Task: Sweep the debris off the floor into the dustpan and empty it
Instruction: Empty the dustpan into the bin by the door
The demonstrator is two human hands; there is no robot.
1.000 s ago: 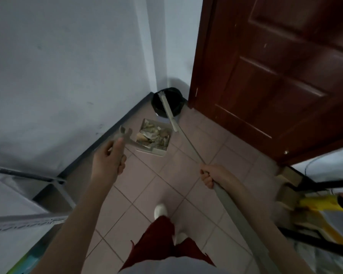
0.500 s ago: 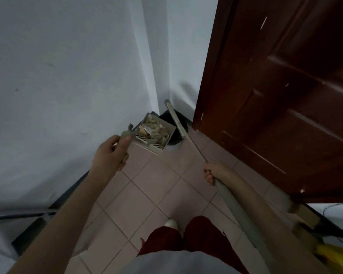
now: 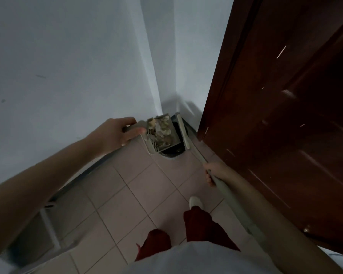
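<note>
My left hand (image 3: 115, 134) grips the loaded dustpan (image 3: 162, 135) right over the black bin (image 3: 173, 151) (handle pointing back at me). Right hand (image 3: 216, 173) clutches the broom (image 3: 186, 139) beside it, so I just tip forward

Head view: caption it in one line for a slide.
Left hand holds a debris-filled dustpan above a black bin in the corner; right hand grips the broom handle.

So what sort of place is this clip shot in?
Probably a home interior, in a corner by a doorway: pale tiled floor, plain painted walls, a dark wooden panelled door and a black bin in the corner under the loaded dustpan.
</note>
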